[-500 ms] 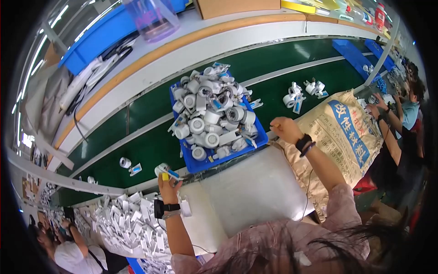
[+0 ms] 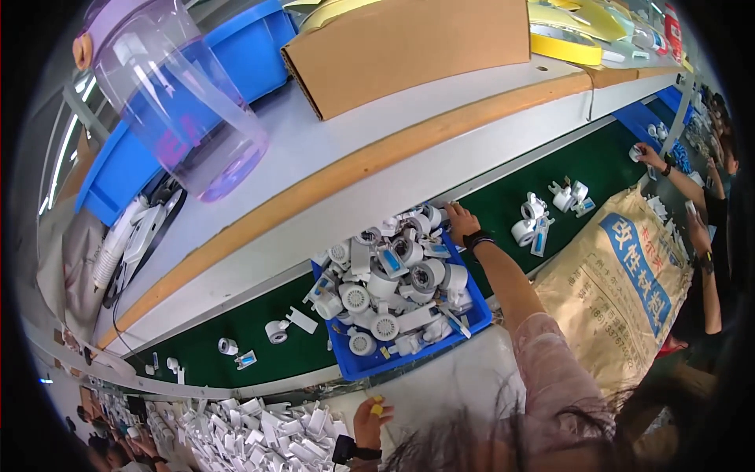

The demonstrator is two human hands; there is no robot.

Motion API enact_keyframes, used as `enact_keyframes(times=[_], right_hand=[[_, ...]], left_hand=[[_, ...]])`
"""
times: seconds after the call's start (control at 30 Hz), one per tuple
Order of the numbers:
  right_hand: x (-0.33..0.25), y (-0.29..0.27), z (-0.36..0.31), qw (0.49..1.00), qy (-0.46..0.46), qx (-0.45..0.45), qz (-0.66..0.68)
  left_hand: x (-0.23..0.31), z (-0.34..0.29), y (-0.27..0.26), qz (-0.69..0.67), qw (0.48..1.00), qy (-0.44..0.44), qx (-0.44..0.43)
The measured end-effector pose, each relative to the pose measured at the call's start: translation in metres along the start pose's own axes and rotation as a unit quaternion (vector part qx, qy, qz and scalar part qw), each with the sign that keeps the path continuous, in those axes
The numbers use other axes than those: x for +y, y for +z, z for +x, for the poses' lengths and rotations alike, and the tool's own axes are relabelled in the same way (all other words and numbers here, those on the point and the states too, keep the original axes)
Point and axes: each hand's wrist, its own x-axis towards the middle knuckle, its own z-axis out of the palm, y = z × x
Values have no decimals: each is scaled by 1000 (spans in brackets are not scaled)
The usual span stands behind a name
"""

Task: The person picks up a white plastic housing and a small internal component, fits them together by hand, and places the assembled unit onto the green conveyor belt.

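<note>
A blue bin (image 2: 415, 358) is heaped with white round plastic housings (image 2: 384, 285) with slotted caps, some carrying light-blue parts. At its far right corner my right hand (image 2: 465, 223) bends its fingers down against the heap's edge; what they grip is hidden. My left hand (image 2: 366, 426) is near the bin's front edge, thumb and fingers a little apart. Something small and yellow (image 2: 377, 408) is at its fingertip, seemingly wrapped on it. No housing shows in that hand. One white housing with a flat arm (image 2: 288, 326) lies on the green belt left of the bin.
A pile of white plastic pieces (image 2: 263, 436) lies at lower left. Several housings (image 2: 532, 222) sit on the green belt (image 2: 494, 200). A paper sack (image 2: 609, 291) stands at right. Above, a shelf holds a bottle (image 2: 185, 110) and a cardboard box (image 2: 417, 55). Other people work at both sides.
My left hand has let go of the housing it held, and a housing now lies on the belt. My right hand went from the sack's edge to the bin's far right corner. The view tilted up.
</note>
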Motion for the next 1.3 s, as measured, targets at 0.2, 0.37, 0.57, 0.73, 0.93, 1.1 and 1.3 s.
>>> enact_keyframes(times=[0.2,0.37,0.57,0.73,0.93,1.1,1.3], right_hand=[[7,4,33,974,-57,-179,-126],[20,-34,12,986,102,-128,-30],[-5,-133,-41,978,73,62,184],[-76,-205,-136,872,11,-65,484],[-135,-226,-252,754,35,-220,619],[-177,-223,-315,653,116,-296,687],[-169,-205,-347,769,67,-273,575]], left_hand=[[-31,11,-2,75,996,-55,10],[-22,0,10,39,997,-31,-62],[-20,-16,30,83,992,-36,-88],[-16,-28,58,128,971,78,-189],[29,-64,113,424,815,390,-67],[14,-81,97,289,914,219,-182],[27,-111,69,127,932,-38,-337]])
